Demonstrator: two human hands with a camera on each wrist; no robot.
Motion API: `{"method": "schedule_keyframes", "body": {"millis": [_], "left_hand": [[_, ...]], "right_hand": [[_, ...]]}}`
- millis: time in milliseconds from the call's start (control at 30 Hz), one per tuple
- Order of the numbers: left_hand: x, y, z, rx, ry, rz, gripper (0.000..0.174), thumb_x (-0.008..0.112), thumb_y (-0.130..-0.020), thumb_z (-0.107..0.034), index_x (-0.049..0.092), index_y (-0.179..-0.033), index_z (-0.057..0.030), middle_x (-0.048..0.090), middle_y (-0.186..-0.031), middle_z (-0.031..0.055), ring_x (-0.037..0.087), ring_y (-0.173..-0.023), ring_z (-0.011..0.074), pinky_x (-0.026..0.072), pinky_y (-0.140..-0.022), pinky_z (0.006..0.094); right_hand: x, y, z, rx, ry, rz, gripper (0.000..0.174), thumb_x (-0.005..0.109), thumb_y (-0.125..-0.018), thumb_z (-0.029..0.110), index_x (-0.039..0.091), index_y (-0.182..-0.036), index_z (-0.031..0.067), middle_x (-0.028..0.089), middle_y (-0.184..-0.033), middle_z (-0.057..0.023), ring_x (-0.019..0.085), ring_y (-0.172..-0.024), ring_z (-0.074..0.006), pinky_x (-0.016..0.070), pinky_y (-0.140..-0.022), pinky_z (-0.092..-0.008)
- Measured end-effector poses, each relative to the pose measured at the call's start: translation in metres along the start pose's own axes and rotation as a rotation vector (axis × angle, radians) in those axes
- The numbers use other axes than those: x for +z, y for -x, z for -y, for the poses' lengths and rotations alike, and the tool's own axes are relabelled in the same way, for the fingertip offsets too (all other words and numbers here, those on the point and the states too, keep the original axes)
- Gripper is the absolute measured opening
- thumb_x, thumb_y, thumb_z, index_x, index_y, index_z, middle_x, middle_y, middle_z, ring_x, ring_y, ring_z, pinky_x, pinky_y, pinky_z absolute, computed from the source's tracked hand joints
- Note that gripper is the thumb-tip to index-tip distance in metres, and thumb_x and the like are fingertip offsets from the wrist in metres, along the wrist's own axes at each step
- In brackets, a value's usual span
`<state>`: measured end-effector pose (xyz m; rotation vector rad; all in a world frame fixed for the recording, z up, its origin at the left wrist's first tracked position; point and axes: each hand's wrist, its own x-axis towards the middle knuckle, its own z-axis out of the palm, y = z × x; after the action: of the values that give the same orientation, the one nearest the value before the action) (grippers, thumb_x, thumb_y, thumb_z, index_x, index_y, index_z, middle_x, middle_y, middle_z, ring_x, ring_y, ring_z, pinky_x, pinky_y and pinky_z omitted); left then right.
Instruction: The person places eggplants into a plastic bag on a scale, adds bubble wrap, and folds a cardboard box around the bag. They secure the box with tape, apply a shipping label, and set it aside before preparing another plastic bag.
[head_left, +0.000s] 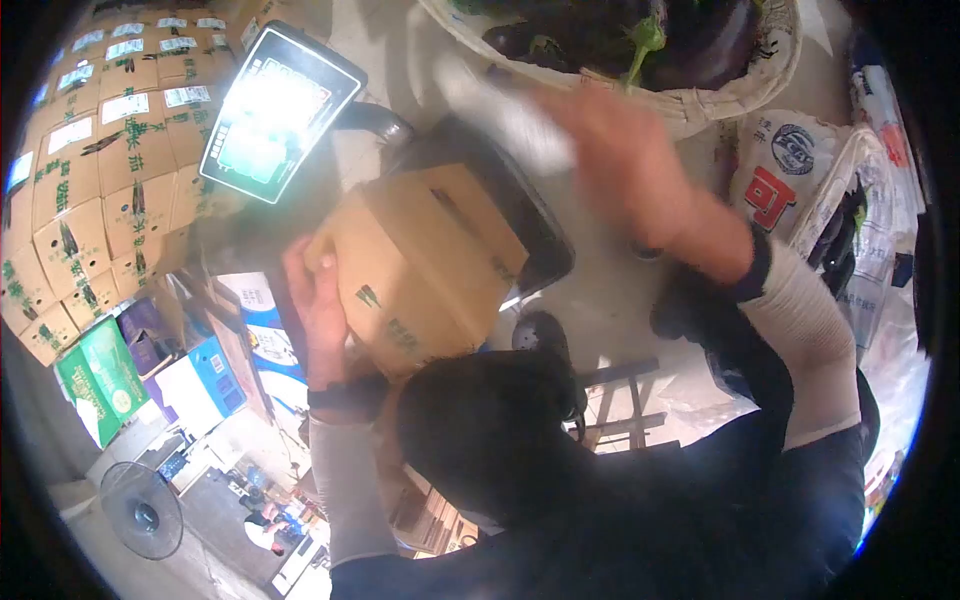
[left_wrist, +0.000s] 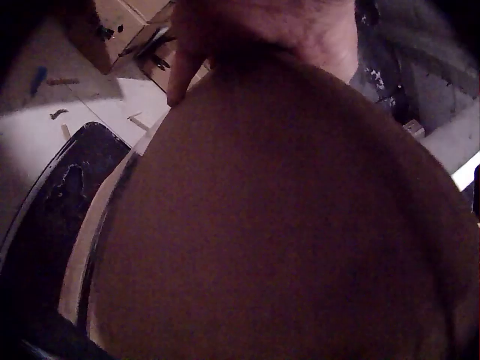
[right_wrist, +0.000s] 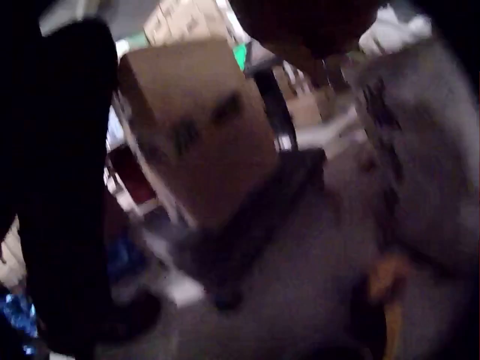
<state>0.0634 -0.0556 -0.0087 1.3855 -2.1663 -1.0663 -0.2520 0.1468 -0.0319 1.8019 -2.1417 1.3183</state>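
The cardboard box sits on the dark platform of a floor scale, below the scale's lit display. It seems to hang over the platform's edge on the person's side. The left hand lies against the box's side with its fingers straight, pressing rather than gripping, probably to steady the box where it overhangs. The left wrist view shows the same flat contact, with brown card filling the picture.

The right hand is raised clear of the box near the woven basket of dark aubergines. It is too blurred to tell whether it is released or clenched, and a pale streak beside it cannot be identified.

Printed cartons are stacked behind the scale, likely kept within reach of it.
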Motion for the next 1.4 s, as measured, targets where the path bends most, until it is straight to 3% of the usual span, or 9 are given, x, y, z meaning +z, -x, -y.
{"method": "schedule_keyframes", "body": {"millis": [167, 800, 900, 967, 1100, 1133, 1233, 1267, 1400], "left_hand": [[0.001, 0.005, 0.004, -0.035, 0.119, 0.002, 0.045, 0.055, -0.098, -0.037, 0.046, -0.13, -0.006, 0.052, -0.121, 0.009, 0.051, -0.109, 0.019, 0.042, -0.096, 0.0338], [0.003, 0.003, 0.003, -0.045, 0.204, -0.022, 0.044, 0.057, -0.095, -0.029, 0.047, -0.129, -0.0027, 0.056, -0.114, 0.0144, 0.054, -0.104, 0.0215, 0.0438, -0.091, 0.0343], [0.002, 0.005, 0.002, -0.009, 0.176, -0.015, 0.048, 0.06, -0.093, -0.032, 0.048, -0.128, -0.0021, 0.057, -0.111, 0.0143, 0.054, -0.1, 0.0211, 0.0448, -0.088, 0.0334], [0.001, 0.011, -0.001, -0.036, 0.188, -0.012, 0.05, 0.062, -0.092, -0.033, 0.048, -0.129, -0.0018, 0.057, -0.112, 0.014, 0.054, -0.1, 0.0206, 0.0446, -0.087, 0.0335], [-0.002, 0.003, -0.008, -0.001, -0.009, 0.021, 0.045, 0.059, -0.095, -0.027, 0.048, -0.132, -0.0042, 0.055, -0.121, 0.0119, 0.05, -0.114, 0.0208, 0.0397, -0.1, 0.0333], [-0.007, 0.006, -0.017, 0.175, -0.451, -0.113, 0.052, 0.062, -0.093, -0.027, 0.046, -0.137, -0.0048, 0.054, -0.129, 0.0161, 0.049, -0.121, 0.023, 0.0394, -0.103, 0.0367], [-0.012, 0.017, -0.068, 0.395, -0.533, -0.061, 0.052, 0.067, -0.09, -0.024, 0.049, -0.136, -0.0063, 0.05, -0.135, 0.0171, 0.048, -0.124, 0.0236, 0.0414, -0.102, 0.0382], [-0.012, 0.028, -0.089, 0.334, -0.283, 0.088, 0.051, 0.068, -0.09, -0.021, 0.05, -0.135, -0.0064, 0.052, -0.134, 0.0154, 0.05, -0.122, 0.0223, 0.0426, -0.101, 0.0371], [0.027, 0.062, -0.141, 0.171, 0.394, 0.378, 0.042, 0.064, -0.093, -0.014, 0.053, -0.133, -0.0067, 0.059, -0.128, 0.0105, 0.057, -0.113, 0.0168, 0.0471, -0.095, 0.0316]], "right_hand": [[0.063, 0.158, -0.082, 0.248, 0.023, 0.299, 0.052, 0.055, -0.073, -0.001, 0.057, -0.125, 0.005, 0.06, -0.093, -0.0149, 0.062, -0.079, -0.0357, 0.0535, -0.069, -0.0427], [0.108, 0.099, -0.058, 0.179, 0.054, 0.144, 0.055, 0.06, -0.067, 0.001, 0.061, -0.121, 0.0097, 0.057, -0.102, -0.0141, 0.057, -0.097, -0.0345, 0.0503, -0.082, -0.0423], [0.106, 0.098, -0.043, 0.277, -0.117, 0.006, 0.04, 0.053, -0.074, -0.002, 0.066, -0.11, 0.0055, 0.062, -0.106, -0.0143, 0.06, -0.099, -0.032, 0.0516, -0.08, -0.0391], [0.08, 0.078, -0.011, 0.943, -0.918, 0.056, 0.03, 0.045, -0.08, -0.003, 0.067, -0.1, -0.0019, 0.067, -0.104, -0.0154, 0.065, -0.09, -0.0284, 0.053, -0.074, -0.0357], [0.035, 0.04, 0.031, 0.922, -1.142, 0.135, 0.027, 0.042, -0.084, 0.0, 0.065, -0.097, -0.0086, 0.069, -0.092, -0.0167, 0.066, -0.074, -0.0244, 0.0526, -0.066, -0.0335], [0.019, 0.026, 0.046, 0.831, -1.148, 0.221, 0.026, 0.044, -0.084, 0.002, 0.064, -0.096, -0.0095, 0.068, -0.088, -0.0178, 0.066, -0.071, -0.0253, 0.0521, -0.063, -0.0343], [0.007, 0.01, 0.063, 0.884, -1.418, 0.28, 0.026, 0.046, -0.084, 0.005, 0.064, -0.096, -0.0101, 0.068, -0.084, -0.0191, 0.065, -0.067, -0.0261, 0.0508, -0.057, -0.0351], [0.005, 0.007, 0.07, 1.037, -1.691, 0.258, 0.026, 0.047, -0.085, 0.007, 0.063, -0.096, -0.0097, 0.067, -0.083, -0.0194, 0.065, -0.066, -0.026, 0.05, -0.055, -0.0351], [-0.008, -0.01, 0.121, 1.083, -1.532, 0.259, 0.023, 0.05, -0.085, 0.006, 0.063, -0.096, -0.0094, 0.066, -0.08, -0.0185, 0.065, -0.064, -0.0246, 0.0496, -0.051, -0.0356]]}}
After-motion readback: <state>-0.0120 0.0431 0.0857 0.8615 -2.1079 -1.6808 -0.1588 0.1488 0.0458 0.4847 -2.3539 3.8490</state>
